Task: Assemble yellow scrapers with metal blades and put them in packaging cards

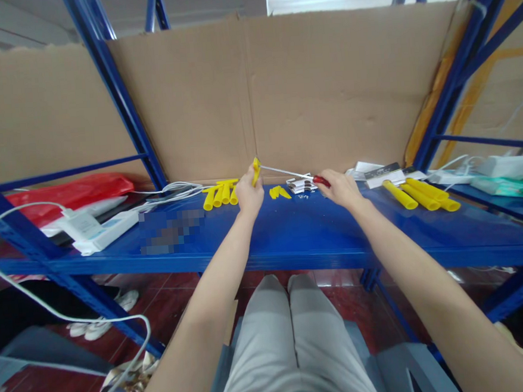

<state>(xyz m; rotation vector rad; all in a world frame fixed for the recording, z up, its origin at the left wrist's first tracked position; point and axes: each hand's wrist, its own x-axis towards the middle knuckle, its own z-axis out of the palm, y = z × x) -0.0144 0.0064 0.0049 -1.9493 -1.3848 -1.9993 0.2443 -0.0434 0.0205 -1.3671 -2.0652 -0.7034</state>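
My left hand point(249, 192) is closed round a yellow plastic piece point(257, 170), held upright above the blue shelf point(308, 228). In my right hand point(339, 187) is a screwdriver with a red and black handle point(321, 181). Its long metal shaft points left, and the tip is at the yellow piece. Small yellow parts point(279, 192) lie on the shelf between my hands, beside a pile of small metal and white pieces point(301, 184). Left of my left hand sit several yellow tubular parts point(219, 196).
More yellow tubes point(423, 195) lie at the right beside a black and white card point(383, 174). A white power strip point(107, 232) with cables and a red bag point(86, 190) are at the left. Cardboard point(326, 90) stands behind, between blue posts.
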